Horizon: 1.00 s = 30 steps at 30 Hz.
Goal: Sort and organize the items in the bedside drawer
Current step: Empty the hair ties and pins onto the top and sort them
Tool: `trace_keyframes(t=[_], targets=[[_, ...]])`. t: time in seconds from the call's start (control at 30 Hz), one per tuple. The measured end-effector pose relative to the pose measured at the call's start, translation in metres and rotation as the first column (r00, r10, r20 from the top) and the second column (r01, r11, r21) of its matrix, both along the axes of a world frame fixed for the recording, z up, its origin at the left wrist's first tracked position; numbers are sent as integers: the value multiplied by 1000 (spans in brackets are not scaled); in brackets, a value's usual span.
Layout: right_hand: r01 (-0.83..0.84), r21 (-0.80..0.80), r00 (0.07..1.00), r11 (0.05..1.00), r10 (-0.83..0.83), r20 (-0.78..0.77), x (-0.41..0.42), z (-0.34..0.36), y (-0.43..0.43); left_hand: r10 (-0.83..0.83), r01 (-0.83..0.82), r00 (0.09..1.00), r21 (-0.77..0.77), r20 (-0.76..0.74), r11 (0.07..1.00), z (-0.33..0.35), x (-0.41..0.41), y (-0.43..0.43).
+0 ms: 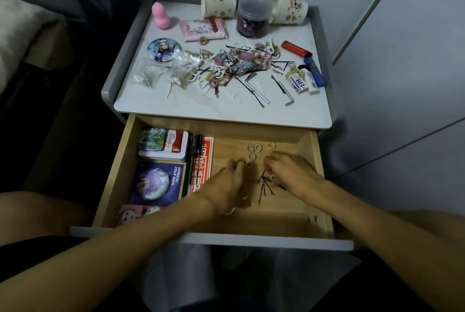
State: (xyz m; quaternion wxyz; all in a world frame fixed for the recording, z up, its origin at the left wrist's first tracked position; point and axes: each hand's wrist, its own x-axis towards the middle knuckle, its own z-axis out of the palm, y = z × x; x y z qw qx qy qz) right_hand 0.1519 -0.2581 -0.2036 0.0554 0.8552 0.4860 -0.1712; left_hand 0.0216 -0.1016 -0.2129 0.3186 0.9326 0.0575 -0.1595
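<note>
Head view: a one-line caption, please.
Left hand and right hand work among hair ties and bobby pins in the open drawer.

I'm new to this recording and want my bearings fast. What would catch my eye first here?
First, the tangled heap of hair ties and pins spread across the nightstand top, in front of a dark jar. Below it is the open drawer, where the left hand and right hand work side by side over a few loose ties and black pins on its right half. Boxes line its left side.
</note>
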Motion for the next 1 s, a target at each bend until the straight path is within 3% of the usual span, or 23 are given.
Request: trace_keyframes(t=[0.1,0.27,0.47,0.67,0.73,0.8,0.9,1.0], targets=[[109,35,992,993,-106,-60,0,3,-1,63,-65,998,116,25,991,3,-3,12],[125,-93,975,988,-140,-173,3,-4,2,22,21,988,270,-155,963,0,-11,7],[114,8,979,993,-111,-170,11,-18,11,-68,100,985,202,-159,974,-7,1,2],[87,121,950,989,-45,-309,2,-18,17,-67,68,997,42,-36,997,-11,11,14],[101,118,959,988,-66,-275,-1,-11,15,-89,88,996,45,27,995,-13,12,17],[182,99,964,978,-158,-213,-5,-1,9,-106,97,991,117,76,988,-16,13,19],[311,-100,940,945,-321,-117,-11,10,-3,-102,52,984,309,148,950,-16,17,21],[374,-209,909,904,-401,-109,-21,6,-5,-33,-21,993,439,116,898,-12,25,24]])
